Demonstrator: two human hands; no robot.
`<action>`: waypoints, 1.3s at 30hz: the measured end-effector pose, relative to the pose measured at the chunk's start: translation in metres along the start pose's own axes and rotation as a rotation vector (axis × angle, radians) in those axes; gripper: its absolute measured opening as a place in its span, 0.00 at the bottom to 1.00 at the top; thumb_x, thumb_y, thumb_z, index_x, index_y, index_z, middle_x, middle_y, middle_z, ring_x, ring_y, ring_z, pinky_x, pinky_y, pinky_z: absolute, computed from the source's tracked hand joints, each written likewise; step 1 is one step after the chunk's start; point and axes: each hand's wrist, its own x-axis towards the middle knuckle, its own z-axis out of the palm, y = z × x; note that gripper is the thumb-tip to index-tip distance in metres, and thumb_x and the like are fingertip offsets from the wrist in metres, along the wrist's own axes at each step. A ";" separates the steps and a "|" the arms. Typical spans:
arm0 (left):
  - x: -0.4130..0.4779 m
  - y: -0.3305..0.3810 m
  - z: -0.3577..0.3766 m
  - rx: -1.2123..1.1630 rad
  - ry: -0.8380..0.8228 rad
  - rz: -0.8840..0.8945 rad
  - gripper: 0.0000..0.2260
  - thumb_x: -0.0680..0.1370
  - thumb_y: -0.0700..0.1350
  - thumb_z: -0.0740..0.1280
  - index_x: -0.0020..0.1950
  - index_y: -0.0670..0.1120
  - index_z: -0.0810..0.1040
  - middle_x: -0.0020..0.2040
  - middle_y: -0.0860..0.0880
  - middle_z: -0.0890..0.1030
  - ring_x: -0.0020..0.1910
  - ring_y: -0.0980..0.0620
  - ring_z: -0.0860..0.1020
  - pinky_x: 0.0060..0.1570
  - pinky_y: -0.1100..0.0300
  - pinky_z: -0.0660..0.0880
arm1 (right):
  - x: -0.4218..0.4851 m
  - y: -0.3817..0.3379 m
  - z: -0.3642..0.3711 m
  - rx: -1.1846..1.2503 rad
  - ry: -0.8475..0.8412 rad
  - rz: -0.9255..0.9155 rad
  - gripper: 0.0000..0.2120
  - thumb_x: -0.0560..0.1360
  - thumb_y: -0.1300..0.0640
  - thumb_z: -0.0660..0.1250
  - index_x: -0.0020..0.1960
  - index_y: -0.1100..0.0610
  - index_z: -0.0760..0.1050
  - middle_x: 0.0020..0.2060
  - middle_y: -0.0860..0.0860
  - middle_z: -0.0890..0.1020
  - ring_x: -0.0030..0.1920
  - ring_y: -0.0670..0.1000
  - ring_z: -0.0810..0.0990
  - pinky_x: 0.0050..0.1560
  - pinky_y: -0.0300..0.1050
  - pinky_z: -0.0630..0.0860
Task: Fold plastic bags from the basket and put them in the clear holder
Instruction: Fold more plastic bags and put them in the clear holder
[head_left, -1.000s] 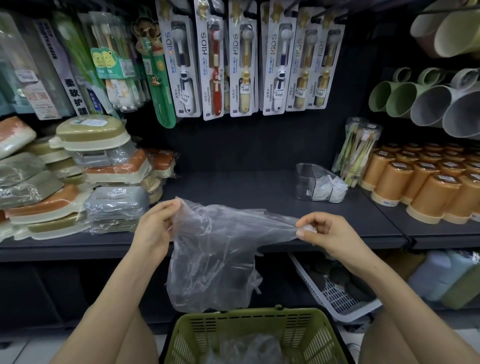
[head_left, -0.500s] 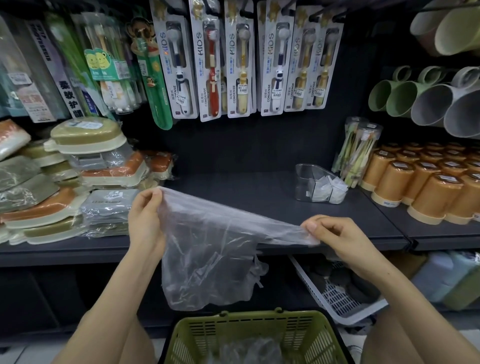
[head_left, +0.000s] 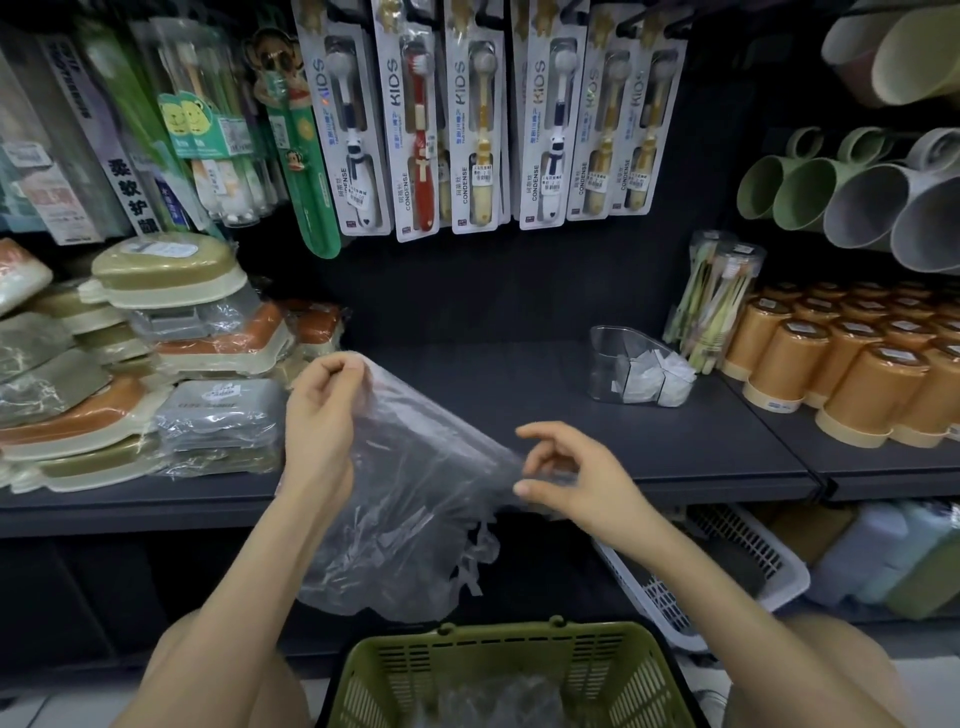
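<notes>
My right hand (head_left: 582, 483) has come in toward my left hand (head_left: 319, 415) since half a second ago, so the thin, crinkly see-through plastic bag (head_left: 410, 499) spans a shorter gap, above the green slotted basket (head_left: 498, 631). Left pinches the top corner; right thumb and lower fingers nip the opposite edge, index lifted, contact blurred. Clear holder (head_left: 618, 364) sits back right on the dark shelf (head_left: 519, 395), white folded pieces inside; basket cut off below, contents hazy.
</notes>
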 end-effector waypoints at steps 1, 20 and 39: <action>-0.001 0.002 -0.001 -0.004 -0.025 0.012 0.11 0.81 0.37 0.61 0.40 0.47 0.75 0.34 0.58 0.76 0.35 0.60 0.72 0.41 0.68 0.70 | 0.004 -0.004 0.006 0.016 0.003 -0.015 0.16 0.70 0.60 0.75 0.54 0.47 0.77 0.38 0.46 0.81 0.43 0.45 0.79 0.50 0.36 0.74; 0.028 0.013 -0.053 -0.014 0.083 0.008 0.08 0.82 0.42 0.62 0.43 0.50 0.74 0.38 0.55 0.73 0.36 0.60 0.70 0.43 0.65 0.68 | -0.011 0.001 -0.006 -0.480 -0.265 -0.077 0.15 0.74 0.35 0.62 0.31 0.39 0.72 0.32 0.35 0.78 0.41 0.41 0.75 0.54 0.41 0.62; 0.029 -0.009 -0.046 0.113 0.188 -0.225 0.07 0.81 0.45 0.64 0.43 0.50 0.76 0.40 0.54 0.76 0.41 0.58 0.74 0.43 0.64 0.71 | -0.016 -0.019 -0.047 0.399 -0.036 0.153 0.08 0.70 0.57 0.69 0.41 0.61 0.74 0.27 0.55 0.75 0.23 0.48 0.68 0.23 0.38 0.66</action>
